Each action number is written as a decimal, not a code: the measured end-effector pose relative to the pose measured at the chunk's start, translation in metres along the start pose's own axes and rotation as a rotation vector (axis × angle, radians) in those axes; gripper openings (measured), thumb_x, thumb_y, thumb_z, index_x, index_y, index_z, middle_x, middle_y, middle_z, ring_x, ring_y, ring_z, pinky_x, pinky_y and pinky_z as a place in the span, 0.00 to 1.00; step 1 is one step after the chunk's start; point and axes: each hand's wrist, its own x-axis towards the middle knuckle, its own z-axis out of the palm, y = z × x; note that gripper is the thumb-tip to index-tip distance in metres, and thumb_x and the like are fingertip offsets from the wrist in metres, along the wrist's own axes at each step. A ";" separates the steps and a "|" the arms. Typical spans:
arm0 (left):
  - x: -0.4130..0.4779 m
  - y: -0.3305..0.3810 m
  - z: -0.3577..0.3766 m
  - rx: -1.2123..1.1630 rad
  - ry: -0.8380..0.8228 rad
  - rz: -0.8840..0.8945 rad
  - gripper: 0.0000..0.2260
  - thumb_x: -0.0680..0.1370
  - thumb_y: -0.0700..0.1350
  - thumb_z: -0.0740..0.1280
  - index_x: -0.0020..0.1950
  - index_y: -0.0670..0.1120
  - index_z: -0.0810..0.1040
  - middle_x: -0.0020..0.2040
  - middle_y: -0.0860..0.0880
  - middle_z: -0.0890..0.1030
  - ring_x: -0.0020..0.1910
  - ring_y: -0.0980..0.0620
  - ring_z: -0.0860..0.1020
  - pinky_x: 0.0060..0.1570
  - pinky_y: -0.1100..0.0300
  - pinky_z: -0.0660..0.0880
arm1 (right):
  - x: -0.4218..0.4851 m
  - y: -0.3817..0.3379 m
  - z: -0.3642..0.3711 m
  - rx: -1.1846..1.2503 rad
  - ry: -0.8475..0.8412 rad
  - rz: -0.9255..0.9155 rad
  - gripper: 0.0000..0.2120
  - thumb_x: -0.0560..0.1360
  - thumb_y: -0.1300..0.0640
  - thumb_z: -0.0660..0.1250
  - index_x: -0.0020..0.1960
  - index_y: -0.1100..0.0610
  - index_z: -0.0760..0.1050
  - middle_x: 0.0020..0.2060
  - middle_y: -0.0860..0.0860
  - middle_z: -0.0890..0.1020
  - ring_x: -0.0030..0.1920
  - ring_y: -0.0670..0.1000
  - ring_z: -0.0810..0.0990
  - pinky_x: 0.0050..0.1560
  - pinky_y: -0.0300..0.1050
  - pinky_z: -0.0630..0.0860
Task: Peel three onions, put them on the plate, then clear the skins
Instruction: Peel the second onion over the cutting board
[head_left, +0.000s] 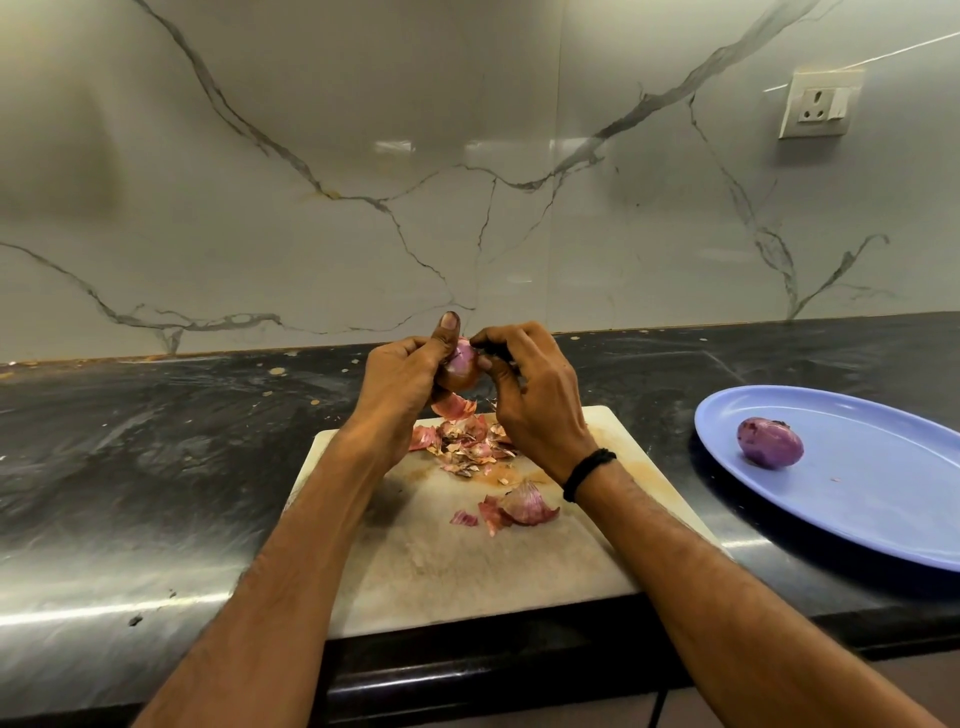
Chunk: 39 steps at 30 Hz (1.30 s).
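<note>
Fingers (498, 340) of the right hand (530, 410): curled tight, tips pinching at the upper end of the onion (460, 366), where pale pink flesh shows. Whether they have loose skin or the bulb itself, cannot tell.

Left hand (400, 379): fingers wrapped round the onion from the left and behind, thumb (448, 325) sticking straight up past its top. The onion is held in the air between both hands, above the far edge of the cutting board (467, 566). Its long axis runs roughly up-and-down, the pink end up toward the right fingertips, the brown-skinned end down. Root or stem end: cannot tell.

A curl of skin (454, 406) sits just below the onion; attached or loose, unclear.

Black wristband (587, 470) on the right wrist.

On the board: pile of skins (467, 444) at the far end under the hands; nearer, a large cupped skin piece (525, 505) with smaller scraps beside it. The board is pale and stained and lies on the dark bench (156, 441).

To the right, well apart from the board: blue plate (883, 499) on the bench. One peeled onion (770, 442) lies on its side in the plate's left part, long axis roughly left-right, dark stub end toward the right and back.

Behind: veined marble wall (363, 156), wall socket (820, 104) at upper right.
</note>
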 end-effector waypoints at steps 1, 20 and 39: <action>0.000 0.000 0.000 0.007 0.001 0.002 0.22 0.78 0.58 0.66 0.55 0.39 0.82 0.52 0.40 0.84 0.54 0.40 0.82 0.61 0.44 0.78 | 0.000 0.000 0.000 -0.007 0.003 -0.002 0.06 0.78 0.64 0.66 0.54 0.61 0.78 0.49 0.56 0.78 0.48 0.44 0.73 0.50 0.26 0.71; 0.005 -0.001 -0.003 -0.106 0.070 -0.064 0.20 0.77 0.60 0.68 0.47 0.41 0.80 0.50 0.39 0.84 0.51 0.40 0.83 0.53 0.49 0.82 | -0.003 -0.003 -0.001 0.038 -0.072 0.039 0.20 0.69 0.68 0.72 0.59 0.59 0.72 0.53 0.55 0.72 0.49 0.43 0.70 0.50 0.24 0.70; 0.003 -0.004 -0.004 -0.062 0.056 -0.039 0.20 0.75 0.62 0.69 0.44 0.44 0.83 0.45 0.40 0.86 0.47 0.39 0.85 0.53 0.43 0.82 | -0.002 -0.004 -0.002 0.059 -0.121 -0.034 0.16 0.73 0.63 0.72 0.59 0.61 0.73 0.52 0.54 0.77 0.50 0.46 0.76 0.53 0.26 0.72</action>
